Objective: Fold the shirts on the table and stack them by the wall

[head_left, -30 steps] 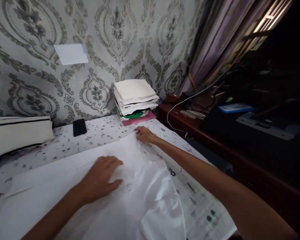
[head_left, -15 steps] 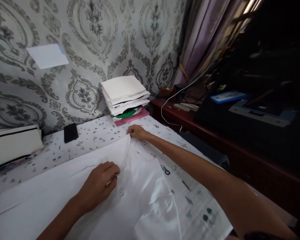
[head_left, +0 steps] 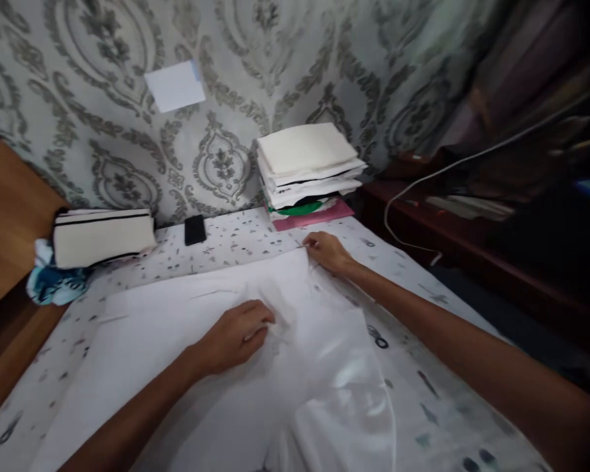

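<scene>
A white garment, partly glossy on its right side, lies spread flat over the patterned sheet. My right hand pinches its far right corner, fingers closed on the edge. Over the middle of the cloth, my left hand has its fingers curled, thumb towards the forefinger, at a small raised fold. The fingertips seem closed on that fold, though blur hides the exact grip.
Beyond my right hand stands a stack of folded clothes. A black phone and another folded pile lie along the wall, with a blue cloth near a wooden panel. A white cable trails at right.
The view has turned left, bringing the wooden panel and blue cloth into sight. My right hand stays on the corner; the cloth by my left fingertips has bunched slightly.
</scene>
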`<state>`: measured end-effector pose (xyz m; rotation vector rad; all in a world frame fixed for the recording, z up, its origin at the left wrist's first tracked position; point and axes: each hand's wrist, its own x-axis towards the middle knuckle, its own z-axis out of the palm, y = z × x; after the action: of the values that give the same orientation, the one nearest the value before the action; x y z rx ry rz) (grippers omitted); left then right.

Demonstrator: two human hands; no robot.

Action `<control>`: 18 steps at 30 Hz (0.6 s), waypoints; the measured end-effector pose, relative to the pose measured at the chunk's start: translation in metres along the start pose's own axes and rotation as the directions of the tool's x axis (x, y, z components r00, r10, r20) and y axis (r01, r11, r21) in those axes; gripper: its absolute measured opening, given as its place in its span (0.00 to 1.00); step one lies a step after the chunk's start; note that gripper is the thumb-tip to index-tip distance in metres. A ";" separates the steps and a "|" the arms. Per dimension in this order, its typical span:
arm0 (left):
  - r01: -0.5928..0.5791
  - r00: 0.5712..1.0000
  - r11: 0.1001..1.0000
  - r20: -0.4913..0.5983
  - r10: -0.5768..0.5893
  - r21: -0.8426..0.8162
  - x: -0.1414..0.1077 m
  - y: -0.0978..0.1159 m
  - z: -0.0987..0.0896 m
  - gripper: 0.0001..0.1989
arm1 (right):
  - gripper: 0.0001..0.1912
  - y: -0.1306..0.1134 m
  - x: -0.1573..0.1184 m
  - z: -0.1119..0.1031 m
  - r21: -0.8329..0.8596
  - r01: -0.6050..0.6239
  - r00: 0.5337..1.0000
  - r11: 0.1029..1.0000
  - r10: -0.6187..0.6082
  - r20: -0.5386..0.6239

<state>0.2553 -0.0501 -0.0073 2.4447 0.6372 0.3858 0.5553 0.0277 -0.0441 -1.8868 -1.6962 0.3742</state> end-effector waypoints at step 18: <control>0.544 0.709 0.206 -0.314 -0.632 0.814 -0.172 -0.109 -0.139 0.20 | 0.15 -0.078 -0.130 0.018 -0.081 0.622 0.781 0.779 -0.611 0.129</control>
<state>0.0160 0.0029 0.0159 2.7297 2.0965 -0.5582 0.4611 -0.0920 -0.0341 -1.2774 -2.3245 0.0948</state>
